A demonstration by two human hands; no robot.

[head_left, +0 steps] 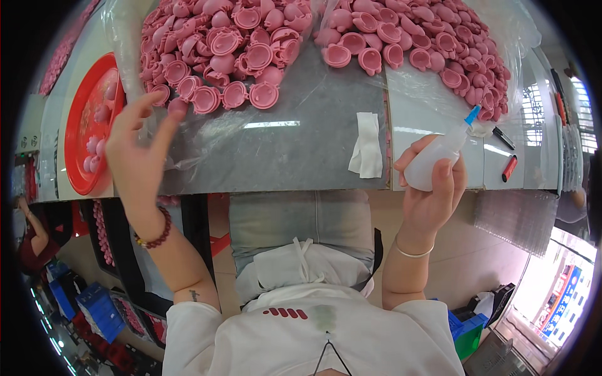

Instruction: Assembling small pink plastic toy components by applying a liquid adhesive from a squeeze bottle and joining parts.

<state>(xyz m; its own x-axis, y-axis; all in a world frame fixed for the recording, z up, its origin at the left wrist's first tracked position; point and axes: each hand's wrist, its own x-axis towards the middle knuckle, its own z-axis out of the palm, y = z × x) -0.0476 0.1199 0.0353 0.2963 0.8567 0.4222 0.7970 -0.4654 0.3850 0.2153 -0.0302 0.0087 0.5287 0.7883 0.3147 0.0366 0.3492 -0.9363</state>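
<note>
right hand [433, 205]: grip's snug round a squeeze bottle [427, 168], 3 o'clock | left hand [133, 150]: grip's spread kinda wide by pink half-shells [224, 42], 11 o'clock

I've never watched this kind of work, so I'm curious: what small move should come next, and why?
Probably the left hand should pinch one pink piece from the near edge of the left pile: it is spread open beside those pieces, while the right hand holds the squeeze bottle.
</note>
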